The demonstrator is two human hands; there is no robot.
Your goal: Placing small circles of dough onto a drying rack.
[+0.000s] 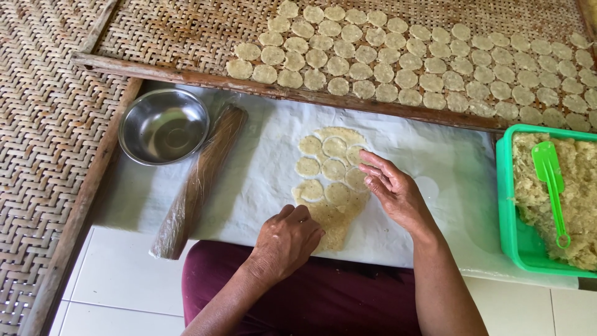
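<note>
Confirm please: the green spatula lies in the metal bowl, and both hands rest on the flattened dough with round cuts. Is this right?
Not quite. The head view shows the green spatula lying in the green tub of mash, not the metal bowl. Both the left hand and right hand do rest on the flattened dough.

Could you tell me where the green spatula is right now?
In the head view, the green spatula lies at far right on the dough mash in the green tub, beyond the right hand.

Bowl (164, 126) left of roller (198, 180); dough sheet (333, 186) center; tub (521, 205) right; tray (186, 37) behind.
</note>
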